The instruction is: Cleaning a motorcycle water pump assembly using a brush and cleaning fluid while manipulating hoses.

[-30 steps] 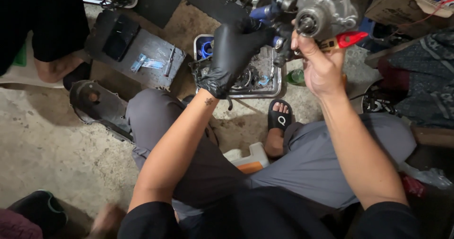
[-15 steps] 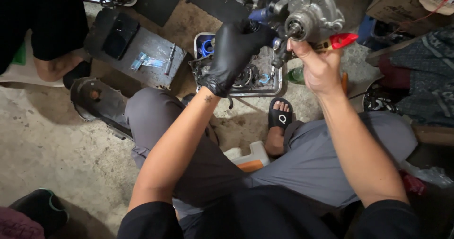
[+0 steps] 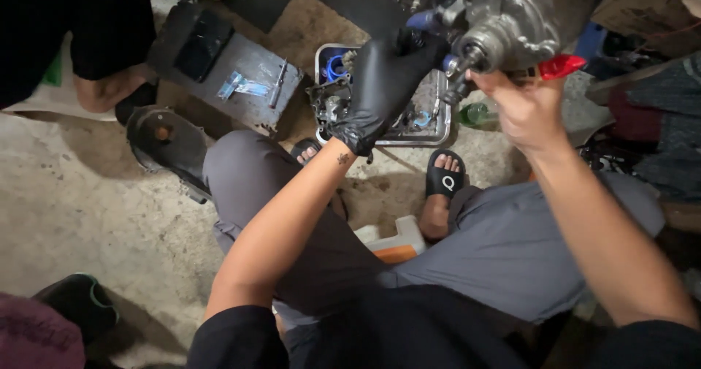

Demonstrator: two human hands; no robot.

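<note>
Gloved left hand [image 3: 380, 84] steadying the engine casing [image 3: 507, 22], bare right hand [image 3: 522, 106] gripping red-handled pliers [image 3: 558, 66]; a slip could drop the casing onto the metal parts tray [image 3: 438, 131].

- The left hand [image 3: 380, 84] wears a black glove.
- The engine part [image 3: 511, 22] is silver-grey metal.
- The tool handle [image 3: 558, 66] is red.
- The trousers [image 3: 511, 245] are grey.
- The sandal [image 3: 445, 175] is black.

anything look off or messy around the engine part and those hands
One oddity: only the left hand wears a black glove; the right hand, holding a red-handled tool at the grey metal engine part, is bare. Loose parts lie jumbled in the metal tray on the dirty floor.
</note>
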